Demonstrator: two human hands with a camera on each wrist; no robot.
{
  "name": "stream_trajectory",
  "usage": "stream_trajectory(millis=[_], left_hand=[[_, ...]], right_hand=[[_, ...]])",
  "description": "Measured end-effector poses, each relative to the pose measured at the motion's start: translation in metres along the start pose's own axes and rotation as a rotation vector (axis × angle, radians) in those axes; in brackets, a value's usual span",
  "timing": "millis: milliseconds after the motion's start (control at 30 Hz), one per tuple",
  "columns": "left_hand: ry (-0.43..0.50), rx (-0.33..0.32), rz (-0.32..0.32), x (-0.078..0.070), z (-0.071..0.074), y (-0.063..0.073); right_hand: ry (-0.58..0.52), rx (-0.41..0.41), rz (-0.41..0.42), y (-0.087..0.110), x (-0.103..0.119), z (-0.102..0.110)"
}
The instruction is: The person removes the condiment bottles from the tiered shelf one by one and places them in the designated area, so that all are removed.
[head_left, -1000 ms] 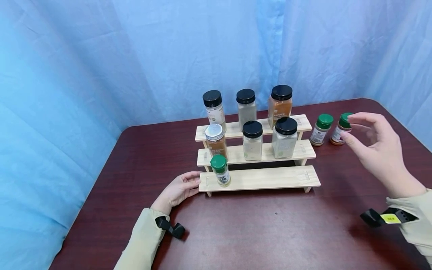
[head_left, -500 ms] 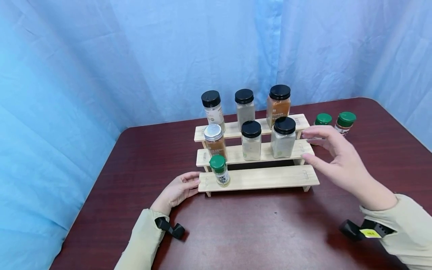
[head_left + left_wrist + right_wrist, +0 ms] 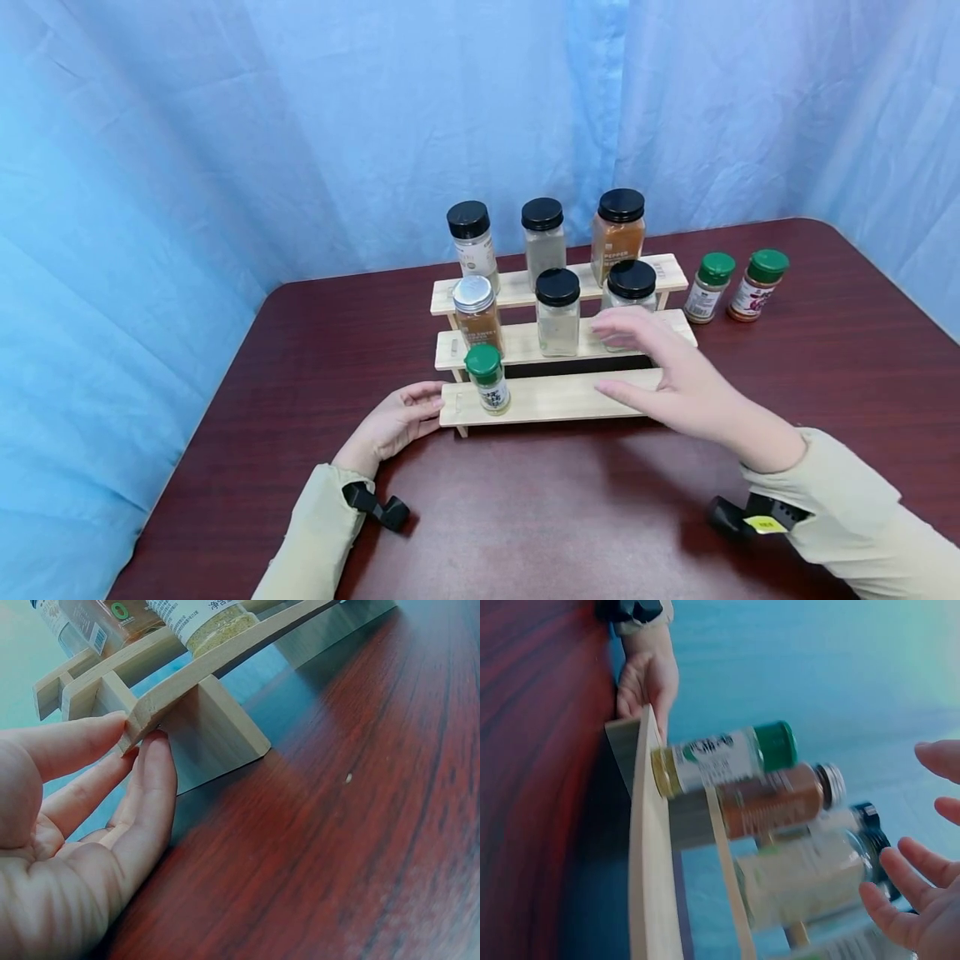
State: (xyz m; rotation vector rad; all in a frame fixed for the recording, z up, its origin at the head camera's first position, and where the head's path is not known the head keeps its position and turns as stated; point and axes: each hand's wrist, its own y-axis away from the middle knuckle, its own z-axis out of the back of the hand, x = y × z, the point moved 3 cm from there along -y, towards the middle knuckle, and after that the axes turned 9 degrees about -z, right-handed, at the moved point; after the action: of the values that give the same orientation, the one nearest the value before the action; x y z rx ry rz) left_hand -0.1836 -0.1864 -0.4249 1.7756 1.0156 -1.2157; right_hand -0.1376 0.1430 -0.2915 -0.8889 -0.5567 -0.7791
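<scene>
Left hand point(image 3: 397, 421): pinches the wooden rack point(image 3: 555, 398) by its end, probably steadying it.
Right hand point(image 3: 686, 387): wide, holding nothing, near the rack; clearance unclear.
Green-capped jar point(image 3: 492, 390): on the rack, just beside left hand.

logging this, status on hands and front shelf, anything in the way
Left hand gripping left end of front shelf. Right hand empty, near its right end. Green-capped jar upright on it. Head view: right hand partly hides black-lidded jar.
</scene>
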Motion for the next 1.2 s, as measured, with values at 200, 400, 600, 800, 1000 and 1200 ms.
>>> stream_trajectory(millis=[200, 400, 600, 800, 1000, 1200], left_hand=[[-0.005, 0.002, -0.002, -0.001, -0.001, 0.000], [-0.007, 0.002, 0.001, 0.000, 0.000, -0.001], [-0.001, 0.004, 0.004, 0.000, 0.000, -0.001], [-0.005, 0.002, 0.004, -0.001, 0.000, -0.001], [-0.009, -0.003, 0.011, -0.001, 0.000, -0.001], [-0.007, 0.000, 0.010, 0.001, 0.001, -0.001]], right_hand=[[0.006, 0.089, 0.005, -0.008, 0.000, -0.023], [0.014, 0.131, 0.002, -0.015, 0.000, -0.041], [0.059, 0.166, 0.007, -0.021, 0.005, -0.057], [0.063, 0.201, -0.047, -0.026, 0.005, -0.071], [-0.007, 0.179, -0.074, -0.030, -0.001, -0.083], [-0.050, 0.199, -0.107, -0.030, -0.007, -0.094]])
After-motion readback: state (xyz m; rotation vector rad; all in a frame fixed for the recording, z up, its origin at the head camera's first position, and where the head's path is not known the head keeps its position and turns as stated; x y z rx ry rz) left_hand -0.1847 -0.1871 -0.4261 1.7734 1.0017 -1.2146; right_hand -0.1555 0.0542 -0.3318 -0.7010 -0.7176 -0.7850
